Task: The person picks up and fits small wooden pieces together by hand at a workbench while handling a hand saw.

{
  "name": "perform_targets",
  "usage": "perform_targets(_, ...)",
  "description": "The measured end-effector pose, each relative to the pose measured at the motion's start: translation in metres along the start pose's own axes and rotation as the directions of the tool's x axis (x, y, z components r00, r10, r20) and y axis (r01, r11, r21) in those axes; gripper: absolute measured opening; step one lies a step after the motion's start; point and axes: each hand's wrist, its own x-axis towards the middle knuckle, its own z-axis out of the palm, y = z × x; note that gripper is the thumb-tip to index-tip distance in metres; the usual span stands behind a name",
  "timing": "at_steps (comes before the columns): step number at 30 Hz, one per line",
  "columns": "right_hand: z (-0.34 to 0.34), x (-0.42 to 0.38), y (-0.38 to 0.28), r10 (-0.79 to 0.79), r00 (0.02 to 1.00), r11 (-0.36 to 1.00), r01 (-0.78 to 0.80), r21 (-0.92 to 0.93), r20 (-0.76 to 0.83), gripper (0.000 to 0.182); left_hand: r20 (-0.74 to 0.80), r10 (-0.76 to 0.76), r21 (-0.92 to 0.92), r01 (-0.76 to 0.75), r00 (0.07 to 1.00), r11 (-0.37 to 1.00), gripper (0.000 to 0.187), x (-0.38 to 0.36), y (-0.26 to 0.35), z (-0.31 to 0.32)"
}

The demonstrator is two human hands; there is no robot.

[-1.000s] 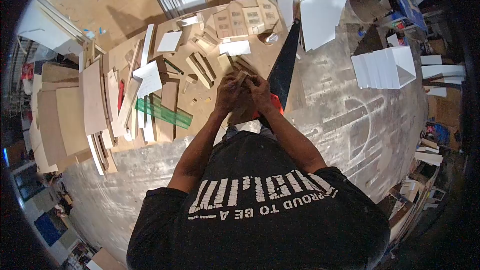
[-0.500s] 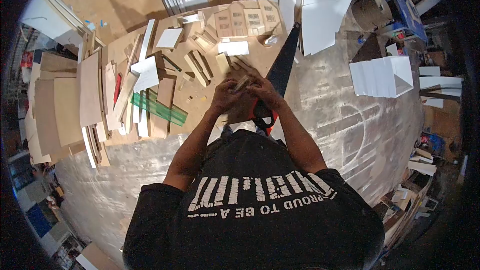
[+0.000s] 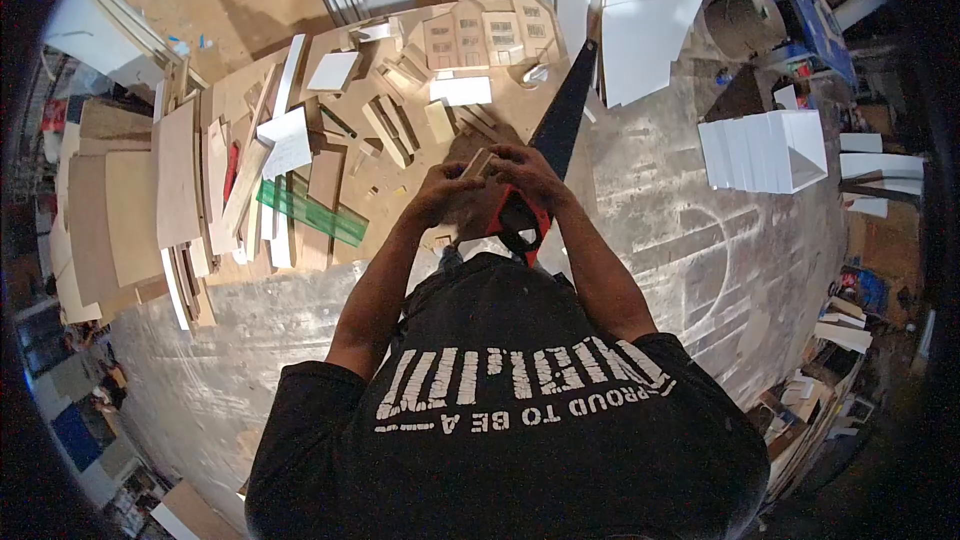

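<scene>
A small wooden block (image 3: 477, 163) is held between both hands above the near edge of the wood-topped work surface. My left hand (image 3: 441, 189) closes on its left end, and my right hand (image 3: 530, 176) grips it from the right with bent fingers. Under my right wrist lies a handsaw (image 3: 566, 110), its dark blade pointing away and its red handle towards my body. Just beyond the hands are wooden strips (image 3: 388, 130), a pale block (image 3: 438, 122) and a white rectangular piece (image 3: 461, 91).
A wooden house-front model (image 3: 490, 35) with several windows lies at the back. On the left are stacked boards (image 3: 180, 175), a green transparent ruler (image 3: 312, 212) and a red-handled tool (image 3: 231, 170). White panels (image 3: 637, 40) lean at back right; a white box-like piece (image 3: 765, 152) sits on the floor.
The wooden block has turned in my fingers and shows more of its face. Both hands have shifted slightly, uncovering more of the saw's red handle.
</scene>
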Motion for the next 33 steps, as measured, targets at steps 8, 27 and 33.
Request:
perform_targets(8, 0.006, 0.001, 0.005, 0.098, 0.994, 0.982, -0.088, 0.169, -0.046, 0.041, 0.023, 0.070, -0.115, -0.067, 0.997, 0.991, 0.046, -0.001, -0.006, 0.003)
perform_targets(27, -0.045, 0.047, 0.033, 0.042, 0.840, 0.951, 0.133, 0.280, -0.541, 0.031, -0.383, -0.010, -0.293, -0.111, 0.924, 0.950, 0.042, -0.029, -0.008, -0.029)
perform_targets(33, -0.037, 0.056, 0.027, 0.141, 0.857, 0.870, 0.131, 0.475, -0.495, 0.030, -0.439, 0.013, -0.249, -0.135, 0.899, 0.959, 0.039, -0.057, -0.018, -0.031)
